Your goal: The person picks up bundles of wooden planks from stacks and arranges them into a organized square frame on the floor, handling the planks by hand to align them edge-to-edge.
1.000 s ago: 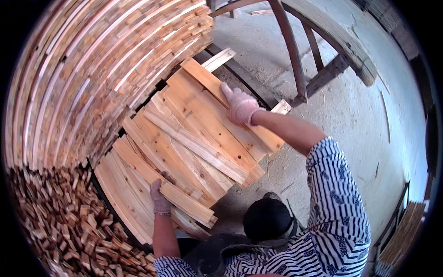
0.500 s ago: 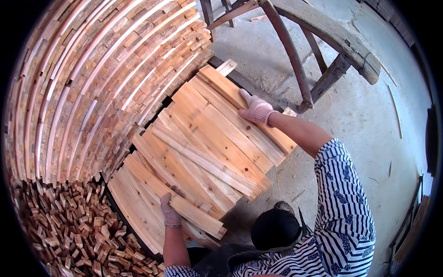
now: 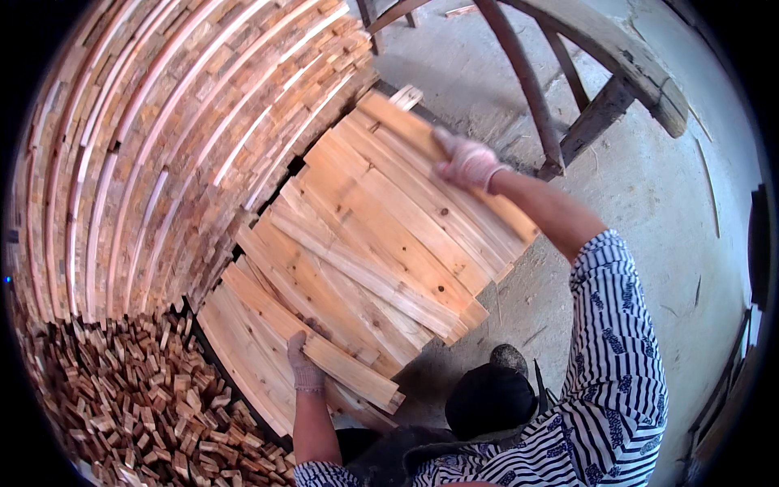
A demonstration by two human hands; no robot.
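Light pine boards lie side by side in a slanting layer before me. My left hand, in a pale knit glove, is closed around a narrow board at the near left, close to its near end. That board lies over others. At the far right edge of the layer, my gloved right hand grips a long plank by its outer side. The right fingers are slightly smeared by motion. A loose narrow strip lies crosswise over the middle boards.
A tall stack of short wood pieces rises at the left. Below it lies a heap of loose wood blocks. A heavy wooden trestle stands at the far right on the concrete floor, where thin splinters lie.
My right hand has moved outward with the edge plank, away from the neighbouring boards. My left hand keeps its hold on the narrow board. The whole view has shifted slightly.
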